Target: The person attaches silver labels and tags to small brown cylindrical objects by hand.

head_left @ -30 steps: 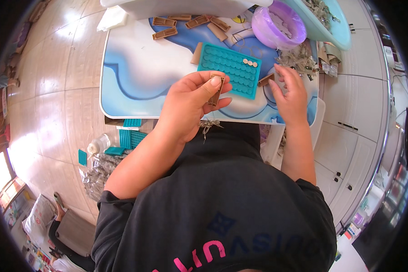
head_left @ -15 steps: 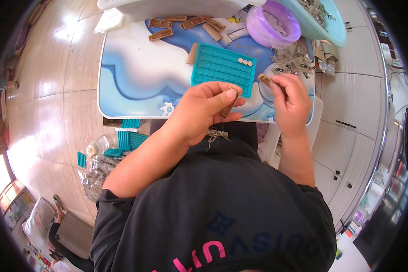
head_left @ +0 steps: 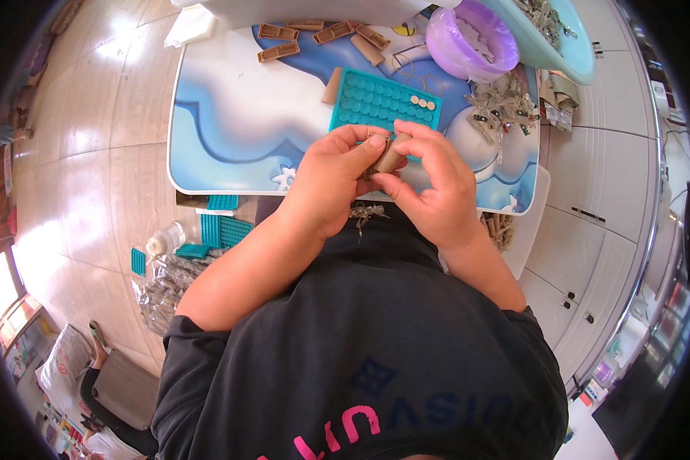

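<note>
My left hand [head_left: 331, 180] and right hand [head_left: 431, 184] meet just above the near edge of the blue-and-white table [head_left: 230, 130], fingers of both pinched on a small tan cylinder-shaped piece [head_left: 389, 153] held between them. Just beyond my fingers lies the teal dimpled tray [head_left: 375, 103], with a few small tan discs [head_left: 421, 102] set in its far right corner. Brown clip-like pieces [head_left: 280, 42] lie at the table's far side, a purple bowl [head_left: 475, 38] to the right, and spare teal trays [head_left: 214, 230] on the floor to my left
</note>
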{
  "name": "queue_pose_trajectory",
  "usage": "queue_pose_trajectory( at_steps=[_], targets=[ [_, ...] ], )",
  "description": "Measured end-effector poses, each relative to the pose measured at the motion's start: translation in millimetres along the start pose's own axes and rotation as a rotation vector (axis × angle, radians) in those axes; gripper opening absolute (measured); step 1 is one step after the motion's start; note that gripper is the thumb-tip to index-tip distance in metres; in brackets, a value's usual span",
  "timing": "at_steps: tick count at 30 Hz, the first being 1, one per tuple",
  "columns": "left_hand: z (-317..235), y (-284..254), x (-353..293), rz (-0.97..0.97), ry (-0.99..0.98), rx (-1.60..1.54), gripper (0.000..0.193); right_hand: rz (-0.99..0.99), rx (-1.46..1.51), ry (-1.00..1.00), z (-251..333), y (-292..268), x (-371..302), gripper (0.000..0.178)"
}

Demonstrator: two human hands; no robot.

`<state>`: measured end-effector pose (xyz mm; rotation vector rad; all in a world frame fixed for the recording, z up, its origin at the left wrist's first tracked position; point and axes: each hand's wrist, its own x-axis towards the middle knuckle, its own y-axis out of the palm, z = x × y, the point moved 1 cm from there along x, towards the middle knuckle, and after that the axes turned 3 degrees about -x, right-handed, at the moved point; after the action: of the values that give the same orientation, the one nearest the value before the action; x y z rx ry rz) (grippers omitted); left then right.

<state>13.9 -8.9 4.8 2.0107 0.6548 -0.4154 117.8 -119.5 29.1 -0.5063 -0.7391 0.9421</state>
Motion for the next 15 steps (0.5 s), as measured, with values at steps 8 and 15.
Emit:
queue_pose_trajectory(
  at_steps=[8,15],
  targets=[
    [-5,4,-1,0.046,0.000,0.029,0.028,-0.080,0.393,0.045,-7,3,-5,0.058],
    [-2,2,-3,0.092,-0.032,-0.108,0.034,0.012,0.422,-0.031,-13,14,-7,0.063]
  ],
)
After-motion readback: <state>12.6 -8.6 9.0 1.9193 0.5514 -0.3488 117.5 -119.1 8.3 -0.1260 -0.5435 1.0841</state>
